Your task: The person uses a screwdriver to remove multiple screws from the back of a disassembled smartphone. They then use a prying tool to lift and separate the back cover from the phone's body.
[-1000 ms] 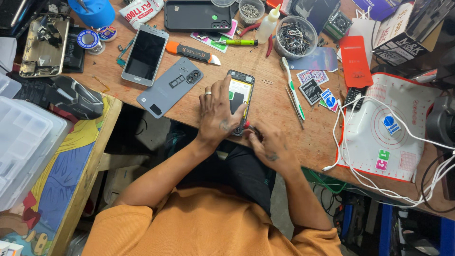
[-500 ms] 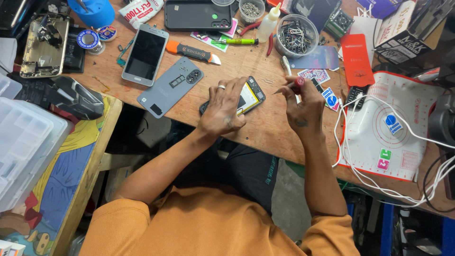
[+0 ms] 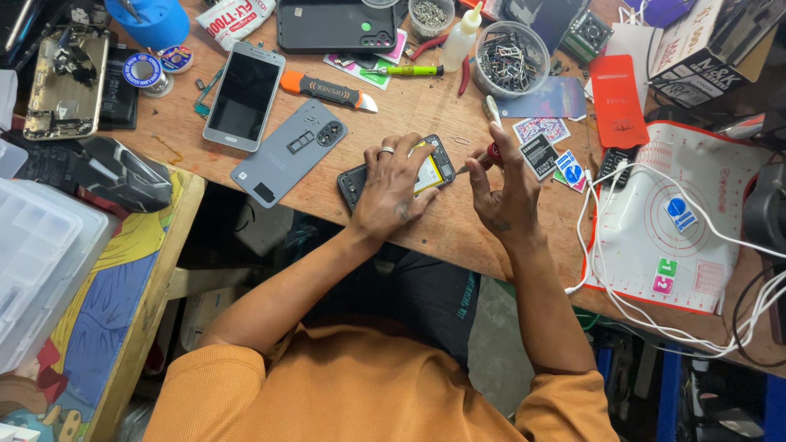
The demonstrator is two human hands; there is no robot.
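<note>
The opened phone (image 3: 430,172) lies face down near the tabletop's (image 3: 409,106) front edge, at the centre of the view, its back cover off and a yellow-labelled battery showing inside the black frame. The left hand (image 3: 391,192) lies flat over its lower half with fingers spread, pinning it to the wood without closing around it; a ring sits on one finger. At three o'clock from the phone the right hand (image 3: 508,192) pinches a small red-handled screwdriver (image 3: 483,157), fingers closed on the handle and the tip aimed at the phone's right end. This looks like the unscrewing or prying stage of a repair; the next move would seem to call for a steady tip placed exactly and the frame kept from sliding. At ten o'clock from the phone lies a grey back cover (image 3: 288,151), beyond it a silver phone (image 3: 243,94) with a dark screen, and at twelve o'clock an orange-handled opening tool (image 3: 326,88). A clear bowl of small metal parts (image 3: 509,49) stands at one o'clock, and a white mat with white cables (image 3: 663,229) at three. The tabletop is worn, cluttered wood; at eight o'clock sits a clear plastic organiser box (image 3: 41,262) on a lower painted surface. The room beneath is dim.
</note>
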